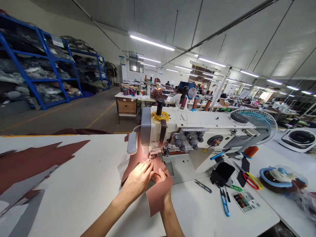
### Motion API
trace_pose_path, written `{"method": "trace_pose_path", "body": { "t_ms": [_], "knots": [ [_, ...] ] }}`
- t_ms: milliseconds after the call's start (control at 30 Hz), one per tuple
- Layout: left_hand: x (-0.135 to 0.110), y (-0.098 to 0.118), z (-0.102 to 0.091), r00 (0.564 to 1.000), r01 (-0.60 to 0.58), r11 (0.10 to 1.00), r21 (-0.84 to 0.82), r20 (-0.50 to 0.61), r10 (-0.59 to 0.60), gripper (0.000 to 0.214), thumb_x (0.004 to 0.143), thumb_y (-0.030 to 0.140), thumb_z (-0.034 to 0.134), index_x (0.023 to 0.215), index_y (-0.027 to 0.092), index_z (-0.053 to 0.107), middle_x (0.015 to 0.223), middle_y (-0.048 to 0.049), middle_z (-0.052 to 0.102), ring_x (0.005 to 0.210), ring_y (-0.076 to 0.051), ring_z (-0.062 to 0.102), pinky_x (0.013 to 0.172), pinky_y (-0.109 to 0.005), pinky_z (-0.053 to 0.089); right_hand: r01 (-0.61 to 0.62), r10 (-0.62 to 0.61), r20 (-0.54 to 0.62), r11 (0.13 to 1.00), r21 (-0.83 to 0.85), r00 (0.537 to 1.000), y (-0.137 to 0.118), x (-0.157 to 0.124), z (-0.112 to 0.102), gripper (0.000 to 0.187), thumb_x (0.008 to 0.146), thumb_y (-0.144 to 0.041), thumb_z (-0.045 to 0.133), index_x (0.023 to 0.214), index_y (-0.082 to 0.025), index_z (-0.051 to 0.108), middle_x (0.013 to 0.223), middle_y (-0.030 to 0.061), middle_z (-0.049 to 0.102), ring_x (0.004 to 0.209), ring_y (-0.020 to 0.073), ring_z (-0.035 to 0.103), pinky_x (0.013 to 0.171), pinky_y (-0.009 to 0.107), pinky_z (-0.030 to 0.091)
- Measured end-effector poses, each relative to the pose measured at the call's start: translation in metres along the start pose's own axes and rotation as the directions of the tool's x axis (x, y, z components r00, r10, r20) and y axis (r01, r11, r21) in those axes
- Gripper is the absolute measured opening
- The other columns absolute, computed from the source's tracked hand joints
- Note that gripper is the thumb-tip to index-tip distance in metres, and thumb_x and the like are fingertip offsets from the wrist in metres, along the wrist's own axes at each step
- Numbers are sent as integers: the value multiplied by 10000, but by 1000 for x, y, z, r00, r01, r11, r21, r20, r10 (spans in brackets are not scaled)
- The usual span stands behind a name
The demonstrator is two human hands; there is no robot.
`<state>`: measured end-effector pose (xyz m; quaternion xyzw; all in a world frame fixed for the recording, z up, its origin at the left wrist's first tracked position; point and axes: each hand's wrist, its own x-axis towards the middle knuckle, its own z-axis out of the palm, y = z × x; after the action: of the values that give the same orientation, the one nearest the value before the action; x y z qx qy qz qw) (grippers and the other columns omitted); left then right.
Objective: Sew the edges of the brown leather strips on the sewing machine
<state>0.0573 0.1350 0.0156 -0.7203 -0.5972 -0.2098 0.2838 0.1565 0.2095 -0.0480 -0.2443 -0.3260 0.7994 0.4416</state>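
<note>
A reddish-brown piece of leather-like material (159, 197) lies under the needle area of a white sewing machine (192, 118). My left hand (139, 177) rests on it just in front of the presser foot (153, 154), fingers stretched out and lying flat. On the right, my right hand (160, 175) grips the same piece, its thumb and fingertips showing. A folded flap of the material covers much of that hand and its wrist. The machine's lamp (132, 143) stands to the left of the needle, and light falls on the fingers.
Brown cut pieces (37, 164) lie at the table's left. To the right are thread snips (203, 186), blue snips (224, 202), a black box (222, 173), red-and-yellow scissors (251, 180) and a bobbin tray (245, 200). Blue shelves (51, 65) stand behind; people sit farther back.
</note>
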Motion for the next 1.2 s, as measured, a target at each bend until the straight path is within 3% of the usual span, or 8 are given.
{"method": "trace_pose_path", "body": {
  "t_ms": [200,300,433,600,733,900,1033,1200],
  "knots": [
    [-9,-7,17,993,19,999,26,-115,-16,309,958,179,427,1230,121,560,1196,-132,668,1162,-262,602,1037,-435,454,-45,41,36,990,131,999,-19,-5,7,322,657,-353,762,915,-163,725,903,98,776,893,258,723,837,374,564],
    [-10,-9,25,992,20,999,42,-128,-15,341,956,173,419,1269,103,535,1264,-151,642,1194,-264,591,1051,-435,445,-33,31,18,992,124,999,-30,-4,7,325,639,-309,787,924,-166,718,942,96,781,953,244,722,929,356,534],
    [-13,-12,30,993,29,999,40,-114,-24,403,959,156,376,1347,108,473,1368,-154,577,1266,-253,548,1069,-427,435,-15,10,80,998,65,997,-41,-2,8,331,648,-282,796,945,-162,715,1012,106,772,1001,244,713,994,364,501],
    [-11,-15,33,991,61,996,64,-127,-53,406,966,184,402,1359,98,452,1381,-160,565,1288,-259,530,1074,-424,442,-15,15,-3,997,-72,1000,-48,5,6,337,625,-367,809,862,-157,695,822,95,780,703,210,723,724,335,563],
    [-6,-17,36,986,83,995,54,-148,-74,378,982,246,404,1323,99,474,1331,-169,601,1234,-274,575,1057,-438,460,37,-43,-33,987,-158,999,-49,12,4,287,644,-386,785,766,-156,665,598,24,704,526,140,629,574,263,486],
    [2,-23,35,988,129,992,-8,-86,-130,438,968,406,438,1291,115,486,1247,-174,637,1168,-309,606,972,-456,518,112,-120,-25,967,-230,992,-52,14,8,269,661,-373,765,657,-186,571,507,-43,594,454,97,507,496,238,383],
    [5,-28,34,990,124,992,-33,-62,-126,342,963,260,407,1268,133,494,1187,-150,655,1122,-278,624,944,-426,531,140,-145,-4,960,-244,989,-53,12,12,260,661,-355,746,642,-195,542,509,-39,593,453,101,496,497,244,361],
    [5,-31,34,992,86,996,-28,-86,-88,383,920,148,380,1281,106,501,1200,-159,649,1152,-270,608,967,-409,519,153,-156,11,947,-284,988,-56,13,12,256,663,-351,733,643,-191,535,503,-40,599,445,94,483,492,234,336]
  ]
}}
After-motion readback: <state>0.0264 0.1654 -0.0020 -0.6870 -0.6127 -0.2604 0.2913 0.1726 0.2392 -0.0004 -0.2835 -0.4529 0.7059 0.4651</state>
